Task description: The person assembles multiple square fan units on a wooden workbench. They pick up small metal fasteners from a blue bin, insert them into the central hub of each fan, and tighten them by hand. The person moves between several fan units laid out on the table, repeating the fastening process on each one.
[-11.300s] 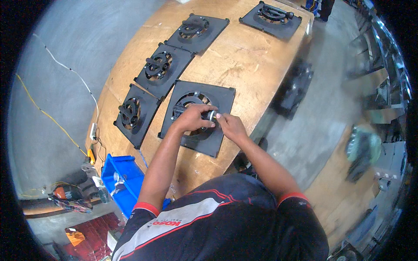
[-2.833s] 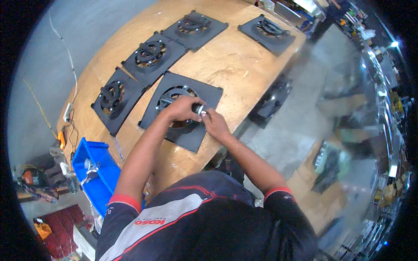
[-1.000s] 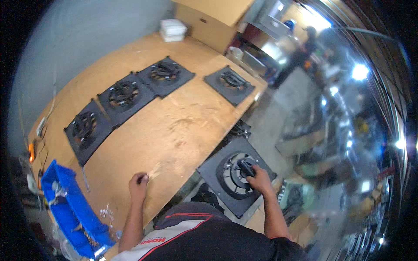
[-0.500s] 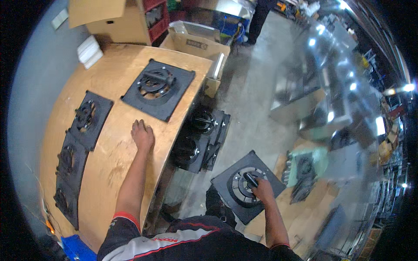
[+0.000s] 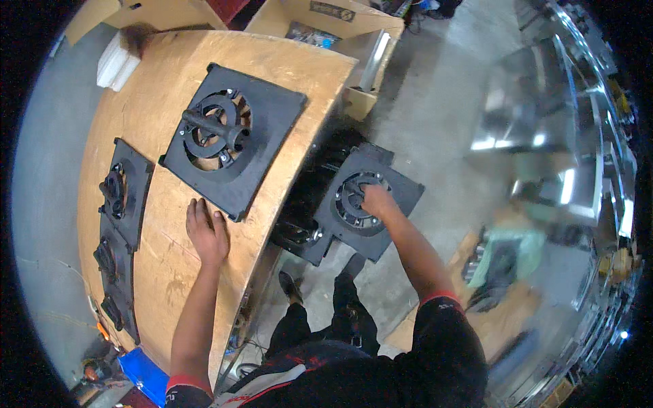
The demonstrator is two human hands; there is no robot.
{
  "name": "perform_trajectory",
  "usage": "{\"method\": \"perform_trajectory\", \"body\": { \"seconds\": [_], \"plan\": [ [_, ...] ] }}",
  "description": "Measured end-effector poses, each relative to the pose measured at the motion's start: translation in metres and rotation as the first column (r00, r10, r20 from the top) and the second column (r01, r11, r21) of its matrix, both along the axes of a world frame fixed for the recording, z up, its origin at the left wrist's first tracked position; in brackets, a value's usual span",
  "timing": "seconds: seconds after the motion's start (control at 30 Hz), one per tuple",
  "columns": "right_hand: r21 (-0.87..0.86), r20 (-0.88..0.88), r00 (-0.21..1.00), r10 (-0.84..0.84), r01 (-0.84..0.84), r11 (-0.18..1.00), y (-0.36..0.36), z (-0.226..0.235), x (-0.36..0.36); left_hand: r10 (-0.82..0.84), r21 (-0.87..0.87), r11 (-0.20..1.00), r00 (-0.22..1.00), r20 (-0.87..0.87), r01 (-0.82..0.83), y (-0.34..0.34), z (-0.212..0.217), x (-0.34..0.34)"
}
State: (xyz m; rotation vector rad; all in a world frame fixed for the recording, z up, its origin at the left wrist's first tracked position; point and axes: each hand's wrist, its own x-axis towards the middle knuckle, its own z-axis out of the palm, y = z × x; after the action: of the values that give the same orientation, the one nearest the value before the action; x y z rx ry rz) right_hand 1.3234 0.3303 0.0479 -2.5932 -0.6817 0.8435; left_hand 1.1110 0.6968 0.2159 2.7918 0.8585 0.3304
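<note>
Black square fan plate [image 5: 373, 202] gripped by right hand [image 5: 378, 201].

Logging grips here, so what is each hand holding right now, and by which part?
The right hand grips the black square plate by its round centre hub. The left hand holds nothing, resting flat on the wooden table.

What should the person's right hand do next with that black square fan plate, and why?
Probably lower the black fan plate onto the stack of plates beside the table. The right hand grips its round centre and holds it just above them, while the left hand rests flat on the wooden table.
</note>
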Motion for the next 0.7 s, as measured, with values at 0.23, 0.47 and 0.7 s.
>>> {"method": "perform_trajectory", "body": {
  "seconds": [0.23, 0.47, 0.7],
  "plan": [
    [-0.143, -0.081, 0.993, 0.088, -0.099, 0.985, 0.088, -0.029, 0.075, 0.018, -0.010, 1.000, 0.999, -0.035, -0.019, 0.004, -0.001, -0.001],
    [-0.017, -0.140, 0.990, -0.022, 0.020, 1.000, 0.120, -0.087, 0.103, 0.010, 0.000, 1.000, 0.999, -0.043, -0.010, 0.010, -0.006, -0.006],
    [0.020, -0.035, 0.999, -0.012, 0.013, 1.000, 0.115, -0.131, 0.099, 0.023, -0.004, 1.000, 0.999, -0.045, -0.024, 0.010, -0.005, 0.000]
  ]
}}
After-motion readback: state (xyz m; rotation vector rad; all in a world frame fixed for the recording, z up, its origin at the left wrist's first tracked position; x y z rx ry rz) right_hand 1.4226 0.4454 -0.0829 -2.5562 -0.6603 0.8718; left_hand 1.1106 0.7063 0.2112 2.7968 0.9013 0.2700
